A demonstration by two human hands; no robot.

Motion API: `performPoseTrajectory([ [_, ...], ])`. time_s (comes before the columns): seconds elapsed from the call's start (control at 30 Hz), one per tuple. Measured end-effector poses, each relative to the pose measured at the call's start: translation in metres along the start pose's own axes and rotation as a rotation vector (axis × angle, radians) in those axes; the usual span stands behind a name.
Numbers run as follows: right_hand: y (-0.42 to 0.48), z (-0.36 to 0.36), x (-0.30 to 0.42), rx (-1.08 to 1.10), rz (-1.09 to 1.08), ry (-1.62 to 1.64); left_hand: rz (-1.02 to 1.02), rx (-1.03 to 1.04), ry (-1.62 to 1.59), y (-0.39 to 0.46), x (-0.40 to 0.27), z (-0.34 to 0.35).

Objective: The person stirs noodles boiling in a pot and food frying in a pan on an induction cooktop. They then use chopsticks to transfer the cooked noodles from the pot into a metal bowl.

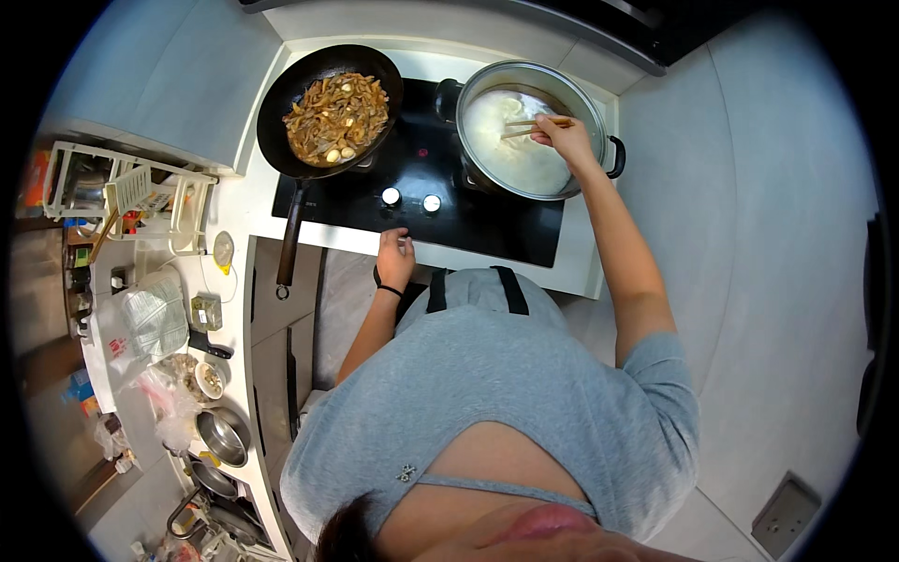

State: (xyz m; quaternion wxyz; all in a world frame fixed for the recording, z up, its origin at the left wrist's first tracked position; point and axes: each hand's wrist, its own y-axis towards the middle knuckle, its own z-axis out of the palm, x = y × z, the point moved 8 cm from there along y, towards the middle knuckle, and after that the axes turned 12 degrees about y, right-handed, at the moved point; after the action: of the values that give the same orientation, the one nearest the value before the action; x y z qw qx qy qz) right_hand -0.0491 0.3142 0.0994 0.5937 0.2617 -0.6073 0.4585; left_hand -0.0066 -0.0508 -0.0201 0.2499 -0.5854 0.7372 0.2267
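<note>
My right hand (565, 140) grips a pair of wooden chopsticks (523, 128) over a large two-handled metal pot (585, 91). The chopstick tips reach into cloudy, foamy white liquid (513, 158), where pale strands show; steam blurs part of it. My left hand (395, 256) is at the front edge of the black glass hob (484, 228), holding nothing, its fingers loosely bent. Left of the pot, a dark wok (277, 133) holds browned, sliced food (333, 116) with several whitish pieces, perhaps garlic cloves. Its long handle (290, 242) juts out past the counter's front.
Two round knobs (411, 199) sit on the hob. On the left counter are a knife (211, 345), a metal bowl (223, 435), a small bowl (209, 381), plastic bags (168, 407) and a white rack (189, 211). A tall grey wall panel (702, 175) borders the right side.
</note>
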Motion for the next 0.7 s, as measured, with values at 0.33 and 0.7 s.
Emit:
performPoseTrajectory([
  [0.33,-0.055,0.007,-0.009,-0.149,0.175,0.319,0.104,0.048,-0.01,0.016,-0.004,-0.034],
  [0.7,-0.157,-0.005,-0.063,-0.502,0.081,0.951,0.23,0.256,-0.1,0.039,-0.005,-0.037],
])
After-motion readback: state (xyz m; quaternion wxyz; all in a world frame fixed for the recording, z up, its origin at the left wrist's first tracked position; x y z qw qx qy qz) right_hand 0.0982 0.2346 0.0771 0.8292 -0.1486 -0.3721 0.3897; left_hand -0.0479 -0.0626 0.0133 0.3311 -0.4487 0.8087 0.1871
